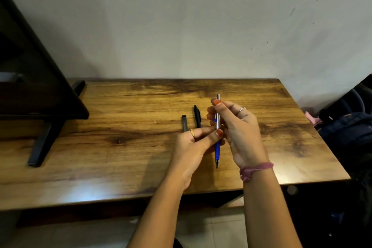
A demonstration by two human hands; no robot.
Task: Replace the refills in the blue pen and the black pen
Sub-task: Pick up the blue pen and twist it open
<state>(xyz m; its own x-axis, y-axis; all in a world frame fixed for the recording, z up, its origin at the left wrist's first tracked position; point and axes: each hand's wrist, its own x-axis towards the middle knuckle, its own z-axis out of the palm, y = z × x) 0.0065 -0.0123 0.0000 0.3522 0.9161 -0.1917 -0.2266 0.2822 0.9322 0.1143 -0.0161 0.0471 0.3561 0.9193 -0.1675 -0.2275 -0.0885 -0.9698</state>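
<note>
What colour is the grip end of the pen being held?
Blue, on the pen, clearest in the head view.

I see a glossy wood-grain table (141, 106), a pen (217, 127) with silvery metal top and blue plastic grip.

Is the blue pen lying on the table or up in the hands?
Up in the hands. The blue pen is off the table, gripped by the right hand and left hand.
</note>
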